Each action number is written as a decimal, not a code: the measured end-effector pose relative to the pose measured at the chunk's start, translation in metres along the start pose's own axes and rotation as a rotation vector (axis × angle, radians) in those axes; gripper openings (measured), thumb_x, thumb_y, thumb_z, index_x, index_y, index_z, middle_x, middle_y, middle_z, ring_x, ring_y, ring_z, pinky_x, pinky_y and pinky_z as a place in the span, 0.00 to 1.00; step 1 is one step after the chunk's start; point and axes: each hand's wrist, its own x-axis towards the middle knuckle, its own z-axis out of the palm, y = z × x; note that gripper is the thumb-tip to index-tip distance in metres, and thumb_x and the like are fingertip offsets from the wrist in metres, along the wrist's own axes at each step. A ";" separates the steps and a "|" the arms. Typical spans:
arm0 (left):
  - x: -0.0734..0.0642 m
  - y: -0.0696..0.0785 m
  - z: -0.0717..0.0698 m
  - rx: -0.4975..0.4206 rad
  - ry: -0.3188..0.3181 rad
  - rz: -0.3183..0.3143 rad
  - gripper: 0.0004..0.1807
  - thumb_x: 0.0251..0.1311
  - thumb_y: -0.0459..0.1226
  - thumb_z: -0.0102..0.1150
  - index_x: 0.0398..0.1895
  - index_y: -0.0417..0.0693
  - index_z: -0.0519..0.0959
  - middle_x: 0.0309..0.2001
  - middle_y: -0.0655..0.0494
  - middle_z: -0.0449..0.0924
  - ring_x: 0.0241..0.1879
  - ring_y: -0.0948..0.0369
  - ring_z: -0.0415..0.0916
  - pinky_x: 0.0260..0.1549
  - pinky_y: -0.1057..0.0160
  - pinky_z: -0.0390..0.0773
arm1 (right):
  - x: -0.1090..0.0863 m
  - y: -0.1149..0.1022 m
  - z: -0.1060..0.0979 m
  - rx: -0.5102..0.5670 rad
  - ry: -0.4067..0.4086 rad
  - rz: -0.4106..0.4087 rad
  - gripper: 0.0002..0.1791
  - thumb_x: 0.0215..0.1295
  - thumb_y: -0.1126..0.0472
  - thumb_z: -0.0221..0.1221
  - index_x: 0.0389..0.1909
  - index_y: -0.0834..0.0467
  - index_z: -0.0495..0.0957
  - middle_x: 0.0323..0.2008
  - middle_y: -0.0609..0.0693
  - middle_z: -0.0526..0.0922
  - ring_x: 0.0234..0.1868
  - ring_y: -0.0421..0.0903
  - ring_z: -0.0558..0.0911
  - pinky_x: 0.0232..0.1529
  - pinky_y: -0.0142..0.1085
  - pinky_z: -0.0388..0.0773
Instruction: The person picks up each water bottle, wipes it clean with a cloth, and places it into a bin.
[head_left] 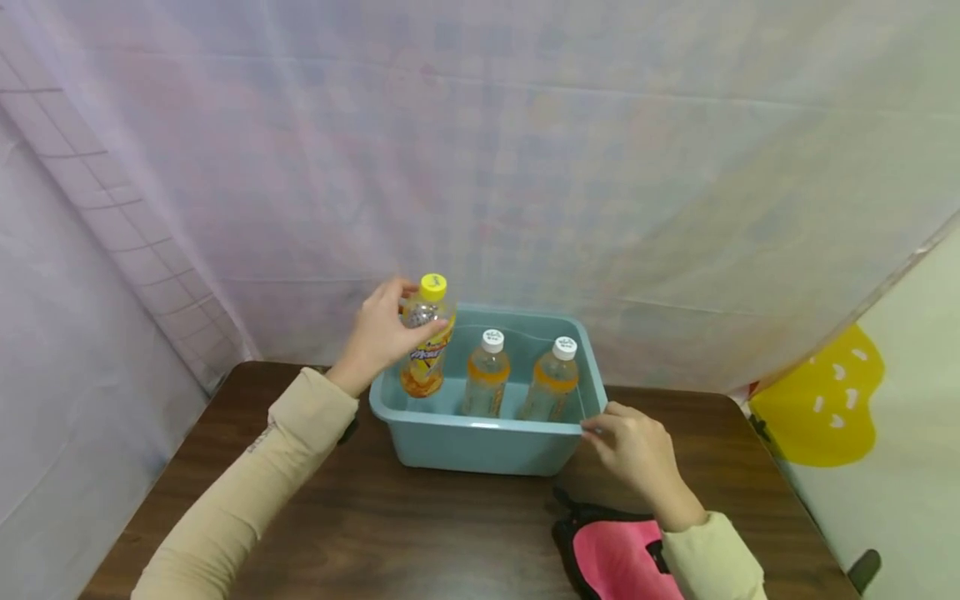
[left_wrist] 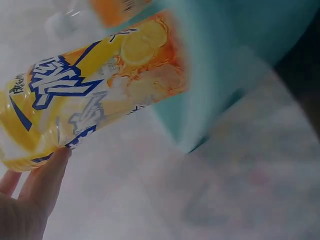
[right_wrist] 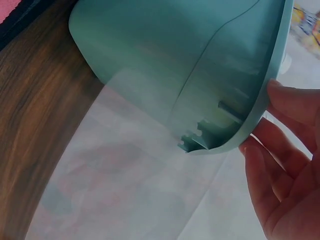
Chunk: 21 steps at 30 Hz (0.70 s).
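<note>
My left hand (head_left: 385,333) grips a yellow-capped drink bottle (head_left: 424,354) near its top and holds it upright at the left end of a teal plastic tub (head_left: 480,446). In the left wrist view the bottle's label (left_wrist: 65,82) shows yellow bands, blue lettering and lemon slices. Two bottles with white caps and orange bands stand inside the tub, a middle bottle (head_left: 487,379) and a right bottle (head_left: 553,383). At the front right corner my right hand (head_left: 637,446) pinches the tub's rim (right_wrist: 267,97) between thumb and fingers.
A pink pouch with black edging (head_left: 618,558) lies on the brown wooden table (head_left: 420,533), partly under my right forearm. Behind the tub hangs a pale patterned curtain (head_left: 525,167). A yellow shape (head_left: 825,408) shows on the right wall.
</note>
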 end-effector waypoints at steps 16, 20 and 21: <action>-0.016 -0.032 0.035 -0.012 -0.098 -0.098 0.32 0.47 0.53 0.64 0.48 0.42 0.68 0.48 0.46 0.73 0.46 0.50 0.71 0.42 0.51 0.72 | -0.001 0.000 0.000 -0.010 0.025 -0.025 0.10 0.34 0.63 0.73 0.23 0.52 0.85 0.18 0.40 0.71 0.16 0.36 0.65 0.13 0.30 0.61; -0.019 -0.035 0.041 -0.005 -0.129 -0.085 0.33 0.48 0.52 0.63 0.50 0.39 0.68 0.48 0.44 0.73 0.47 0.48 0.71 0.44 0.50 0.71 | -0.001 0.000 -0.003 -0.011 0.021 -0.024 0.10 0.34 0.64 0.73 0.23 0.52 0.85 0.18 0.41 0.72 0.16 0.36 0.66 0.14 0.31 0.62; -0.019 -0.036 0.042 -0.001 -0.136 -0.081 0.33 0.48 0.52 0.63 0.51 0.38 0.68 0.49 0.43 0.73 0.47 0.48 0.71 0.45 0.49 0.71 | -0.001 -0.001 -0.003 -0.012 0.023 -0.024 0.10 0.34 0.64 0.73 0.23 0.52 0.84 0.18 0.41 0.72 0.16 0.36 0.66 0.14 0.31 0.62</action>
